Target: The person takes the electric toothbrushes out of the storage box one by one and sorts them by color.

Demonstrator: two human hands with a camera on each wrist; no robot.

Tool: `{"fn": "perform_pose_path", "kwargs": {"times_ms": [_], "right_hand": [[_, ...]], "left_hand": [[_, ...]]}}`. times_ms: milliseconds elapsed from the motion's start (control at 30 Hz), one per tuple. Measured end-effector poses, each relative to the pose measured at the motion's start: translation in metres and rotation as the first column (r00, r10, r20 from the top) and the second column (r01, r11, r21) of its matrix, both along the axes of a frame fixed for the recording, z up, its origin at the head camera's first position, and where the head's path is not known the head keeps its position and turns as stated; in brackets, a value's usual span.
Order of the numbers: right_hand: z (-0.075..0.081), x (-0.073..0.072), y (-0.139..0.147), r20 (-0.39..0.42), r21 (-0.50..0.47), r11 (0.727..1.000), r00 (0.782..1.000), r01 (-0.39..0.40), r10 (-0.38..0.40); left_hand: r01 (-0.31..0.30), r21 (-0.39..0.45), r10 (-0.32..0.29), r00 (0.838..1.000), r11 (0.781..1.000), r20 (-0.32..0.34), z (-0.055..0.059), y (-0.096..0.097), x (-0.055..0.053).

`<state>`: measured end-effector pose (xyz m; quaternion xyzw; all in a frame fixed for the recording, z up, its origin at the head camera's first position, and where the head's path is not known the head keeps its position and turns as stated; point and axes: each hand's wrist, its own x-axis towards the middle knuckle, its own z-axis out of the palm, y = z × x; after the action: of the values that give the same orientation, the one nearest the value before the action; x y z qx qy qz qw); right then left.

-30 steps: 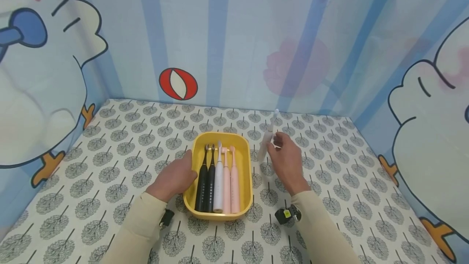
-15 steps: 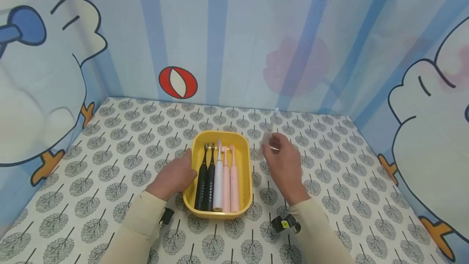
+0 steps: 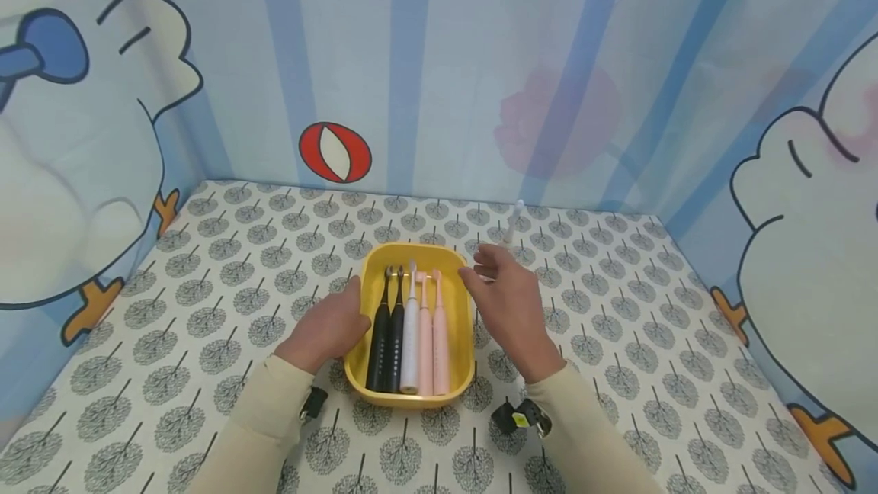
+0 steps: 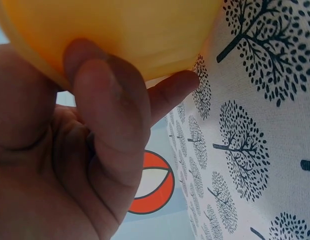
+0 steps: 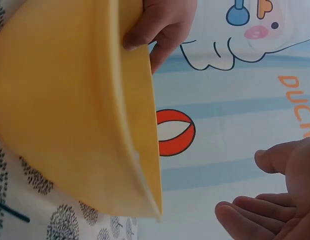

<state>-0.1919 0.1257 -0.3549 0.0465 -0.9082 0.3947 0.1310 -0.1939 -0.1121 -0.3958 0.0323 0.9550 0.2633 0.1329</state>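
Note:
A yellow plastic tray point(image 3: 463, 334) holds several electric toothbrushes side by side, heads toward the back: two black toothbrushes point(image 3: 378, 349), a white toothbrush point(image 3: 409, 349) and two pink toothbrushes point(image 3: 441, 349). My left hand point(image 3: 328, 326) grips the tray's left rim, thumb inside and fingers against the outer wall, as the left wrist view shows. Beside the right rim hovers my right hand point(image 3: 509, 303), thumb and fingers parted, holding nothing. Another pale toothbrush point(image 3: 513, 221) is on the cloth behind that hand, its handle hidden.
A white cloth point(image 3: 226, 303) printed with grey trees covers the table. Behind and at both sides hangs a blue-striped curtain point(image 3: 453, 82) with cartoon ducks and a red ball print. Wrist cameras sit on both forearms.
My right hand has let go of the pale toothbrush and moved left to the tray's right rim. The left hand and the tray have stayed in place.

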Motion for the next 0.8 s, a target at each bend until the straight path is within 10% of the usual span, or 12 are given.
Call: {"fn": "perform_pose_path", "kwargs": {"times_ms": [500, 800], "right_hand": [[0.015, -0.013, -0.027, 0.227, 0.212, 0.969, 0.971, -0.127, 0.078], [0.016, -0.023, -0.038, 0.383, 0.257, 0.931, 0.912, -0.259, 0.148]], "left_hand": [[0.012, 0.0, -0.012, 1.0, 1.0, -0.014, 0.003, 0.0, 0.002], [0.006, -0.006, -0.006, 1.0, 1.0, -0.015, 0.002, 0.001, 0.001]]}}
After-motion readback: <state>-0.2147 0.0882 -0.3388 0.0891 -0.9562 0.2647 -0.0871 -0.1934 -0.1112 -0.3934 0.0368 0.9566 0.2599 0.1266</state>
